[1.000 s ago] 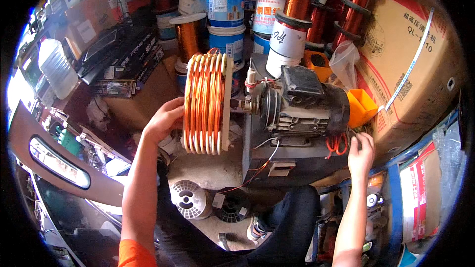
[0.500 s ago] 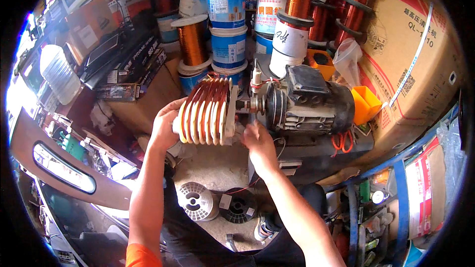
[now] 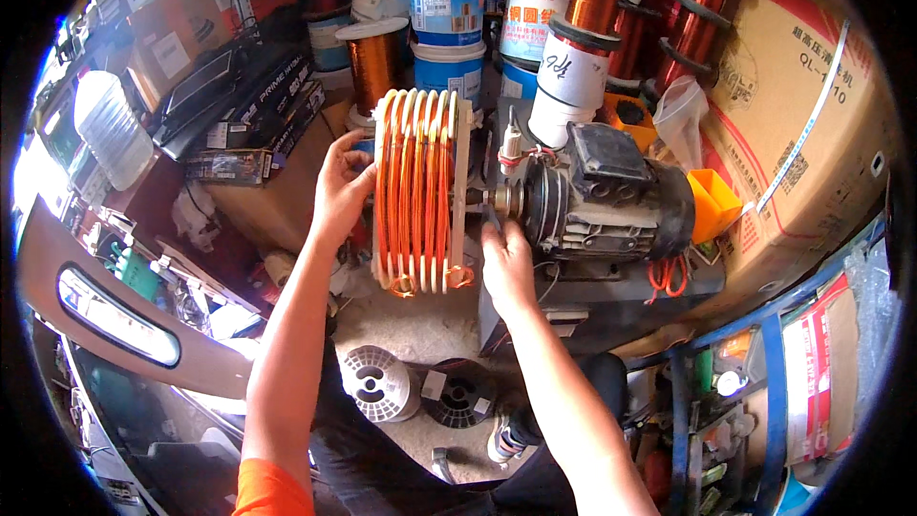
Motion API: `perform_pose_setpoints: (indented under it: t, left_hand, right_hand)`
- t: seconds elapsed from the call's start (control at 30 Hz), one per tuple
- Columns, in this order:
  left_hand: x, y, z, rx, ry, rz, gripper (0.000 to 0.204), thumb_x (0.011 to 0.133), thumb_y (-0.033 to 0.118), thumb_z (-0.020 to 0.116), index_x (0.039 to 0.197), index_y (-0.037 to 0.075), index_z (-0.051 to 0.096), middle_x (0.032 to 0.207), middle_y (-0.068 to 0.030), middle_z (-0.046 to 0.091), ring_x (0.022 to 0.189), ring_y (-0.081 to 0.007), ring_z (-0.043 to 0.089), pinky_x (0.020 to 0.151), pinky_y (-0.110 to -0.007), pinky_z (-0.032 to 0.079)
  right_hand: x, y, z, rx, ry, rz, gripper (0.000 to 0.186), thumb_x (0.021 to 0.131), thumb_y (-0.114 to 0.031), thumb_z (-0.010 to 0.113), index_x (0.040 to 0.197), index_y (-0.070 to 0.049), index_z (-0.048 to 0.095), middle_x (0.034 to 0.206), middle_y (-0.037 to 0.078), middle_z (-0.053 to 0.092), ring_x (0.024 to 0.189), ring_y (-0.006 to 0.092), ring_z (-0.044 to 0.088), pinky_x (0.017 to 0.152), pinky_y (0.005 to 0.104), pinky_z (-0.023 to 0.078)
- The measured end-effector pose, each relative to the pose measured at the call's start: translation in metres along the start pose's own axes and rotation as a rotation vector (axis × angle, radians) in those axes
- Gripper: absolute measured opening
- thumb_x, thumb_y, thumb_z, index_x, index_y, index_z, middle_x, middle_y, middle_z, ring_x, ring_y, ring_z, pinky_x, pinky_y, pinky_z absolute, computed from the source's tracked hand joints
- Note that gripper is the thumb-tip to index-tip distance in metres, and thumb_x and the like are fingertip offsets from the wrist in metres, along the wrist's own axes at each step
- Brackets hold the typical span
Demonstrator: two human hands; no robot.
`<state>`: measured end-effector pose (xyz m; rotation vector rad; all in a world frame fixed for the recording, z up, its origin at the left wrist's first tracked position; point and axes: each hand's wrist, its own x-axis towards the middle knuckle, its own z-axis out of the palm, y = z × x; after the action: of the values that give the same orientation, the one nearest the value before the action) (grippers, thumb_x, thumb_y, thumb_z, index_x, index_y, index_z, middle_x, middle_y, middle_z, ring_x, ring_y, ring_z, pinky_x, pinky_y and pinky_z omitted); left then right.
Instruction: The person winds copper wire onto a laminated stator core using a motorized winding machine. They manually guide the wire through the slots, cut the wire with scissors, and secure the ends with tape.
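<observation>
A coil-winding former (image 3: pixel 417 189) with several pale ridged discs is wound with orange-red copper wire, standing upright in front of me. Small wire loops stick out at its lower edge. My left hand (image 3: pixel 342 189) is at its left side, fingers curled against the rim; the fingertips are partly hidden. Just right of the former, below the shaft (image 3: pixel 504 198), my right hand (image 3: pixel 508 263) is closed with a slim dark piece showing at its fingertips, too small to name. That shaft joins the former to a dark electric motor (image 3: pixel 611 201).
Copper wire spools (image 3: pixel 590 0) and blue-and-white buckets (image 3: pixel 447 10) stack up behind. A large cardboard box (image 3: pixel 812 124) stands on the right, above a blue metal rack (image 3: pixel 774 373). Two reels, one white (image 3: pixel 377 384) and one black (image 3: pixel 460 397), lie on the floor near my feet.
The former has turned, so its wire-wound side now faces me with wire loops at the bottom. My left hand has moved up along its side; my right hand has shifted slightly right, toward the shaft.
</observation>
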<state>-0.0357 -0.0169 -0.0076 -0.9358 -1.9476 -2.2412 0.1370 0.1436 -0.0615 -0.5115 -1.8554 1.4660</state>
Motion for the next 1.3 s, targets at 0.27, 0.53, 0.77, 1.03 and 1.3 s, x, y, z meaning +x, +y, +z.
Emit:
perform_pose_setpoints:
  t: [0.27,0.53,0.77,1.03,1.3]
  left_hand:
    - [0.012,-0.052,-0.018,-0.286,-0.23,-0.475,0.031,0.093,0.021,0.06,0.114,-0.001,0.063,0.11,-0.0048,0.065,0.102,-0.0132,0.059,0.09,-0.03,0.048]
    - [-0.056,-0.062,-0.012,0.023,-0.18,-0.227,0.035,0.102,0.023,0.045,0.126,0.0,0.053,0.121,-0.0009,0.058,0.106,-0.0102,0.052,0.092,-0.029,0.043]
    - [-0.075,-0.001,-0.029,0.135,-0.235,-0.327,0.035,0.095,0.014,0.058,0.124,0.002,0.045,0.091,-0.0038,0.06,0.079,-0.0081,0.055,0.07,-0.024,0.046]
    - [-0.035,0.08,-0.017,-0.587,-0.134,-0.35,0.04,0.101,0.039,0.045,0.124,0.006,0.048,0.097,-0.0075,0.064,0.072,-0.0091,0.053,0.06,-0.021,0.04]
    - [0.014,-0.01,-0.032,0.019,-0.283,-0.118,0.028,0.094,0.006,0.046,0.121,0.003,0.053,0.118,-0.0038,0.059,0.111,-0.0129,0.051,0.099,-0.028,0.037]
  right_hand:
    - [-0.005,-0.006,0.015,0.238,0.126,0.219,0.028,0.1,-0.021,0.047,0.101,0.003,0.062,0.084,0.011,0.066,0.075,0.0158,0.06,0.069,0.0325,0.048]
    - [0.004,-0.013,0.018,0.169,0.169,0.287,0.026,0.1,-0.016,0.045,0.1,0.003,0.062,0.085,0.009,0.069,0.069,0.015,0.063,0.064,0.0311,0.051]
    - [0.004,-0.014,0.016,-0.088,0.159,0.208,0.031,0.096,-0.023,0.048,0.097,0.004,0.062,0.082,0.024,0.064,0.075,0.0389,0.062,0.07,0.0434,0.047]
    - [0.004,0.014,0.011,0.041,0.118,0.162,0.026,0.1,-0.023,0.046,0.102,-0.003,0.063,0.085,0.001,0.061,0.071,0.0084,0.053,0.06,0.0266,0.043]
    - [0.001,0.004,0.015,-0.001,0.103,0.162,0.032,0.097,-0.024,0.046,0.092,0.004,0.061,0.079,0.023,0.063,0.075,0.0388,0.061,0.07,0.044,0.046]
